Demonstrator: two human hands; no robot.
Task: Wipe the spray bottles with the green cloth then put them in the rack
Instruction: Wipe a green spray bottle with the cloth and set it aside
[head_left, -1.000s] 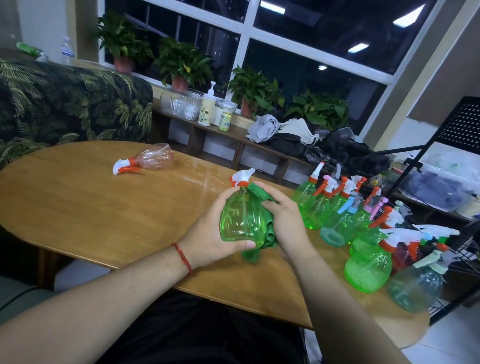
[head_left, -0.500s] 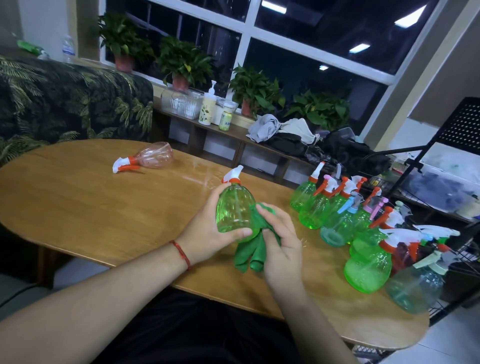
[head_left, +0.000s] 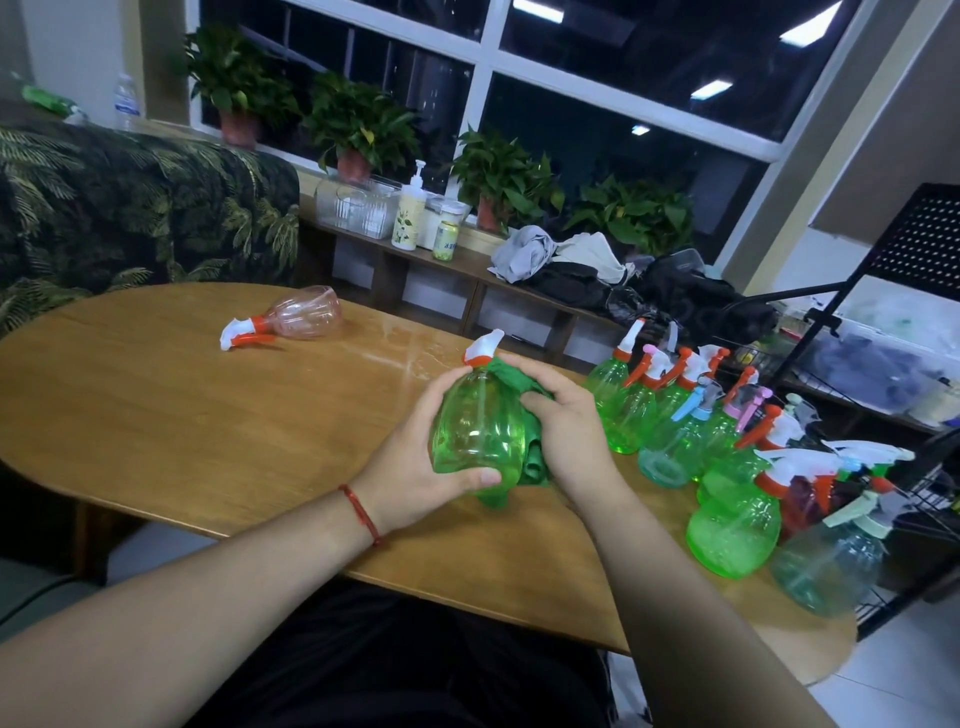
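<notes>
Wiping step, I'd say, mid-bottle. The left hand is wrapped round the belly of a green bottle, thumb across the base end. It holds the bottle tilted over the counter, the white-and-orange trigger head pointing away. The right hand has the green cloth bunched against the bottle's other side, up by the neck, fingers curled over it.

The bottle is clear ribbed plastic, bulbous, and looks empty. I'd guess it's slippery, so that left grip matters. The cloth is soft and floppy, with a tail hanging below the bottle.

Right of the hands the other bottles stand crowded, mostly green, a few bluish. Past them is what looks like a black wire rack. Well off to the left a pink bottle lies on its side.

Next move, I reckon: finish the rub, then carry it over that crowd to the rack without knocking any.
</notes>
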